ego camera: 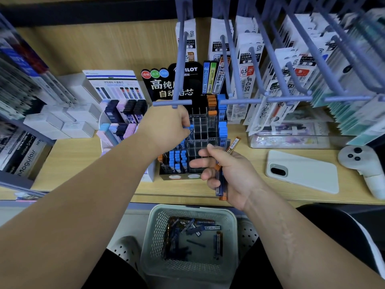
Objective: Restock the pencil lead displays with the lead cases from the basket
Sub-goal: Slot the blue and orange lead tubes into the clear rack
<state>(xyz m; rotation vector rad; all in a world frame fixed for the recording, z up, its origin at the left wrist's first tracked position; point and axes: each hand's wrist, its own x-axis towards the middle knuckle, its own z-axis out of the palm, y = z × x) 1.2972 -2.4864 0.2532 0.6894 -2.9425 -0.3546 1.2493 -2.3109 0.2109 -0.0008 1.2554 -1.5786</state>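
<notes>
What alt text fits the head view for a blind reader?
A person's left hand holds a blue-capped lead case at the black display rack; the right hand grips several more cases. A basket with further cases sits below.

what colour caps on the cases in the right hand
Orange caps on the lead cases; head view.

Shelf board (83, 159): wood-grain finish, matt, smooth. Display (200, 130), centre: clear glossy plastic dividers on a black base. Basket (158, 215), 6 o'clock: pale perforated plastic, matt. Lead cases (210, 227) inside it: dark translucent plastic, glossy. Phone (308, 174), 3 o'clock: white back, matt, smooth. Hooks (235, 65), 1 o'clock: blue-grey coated rods, smooth, low sheen. Refill packs (248, 59) on them: glossy printed film.
</notes>
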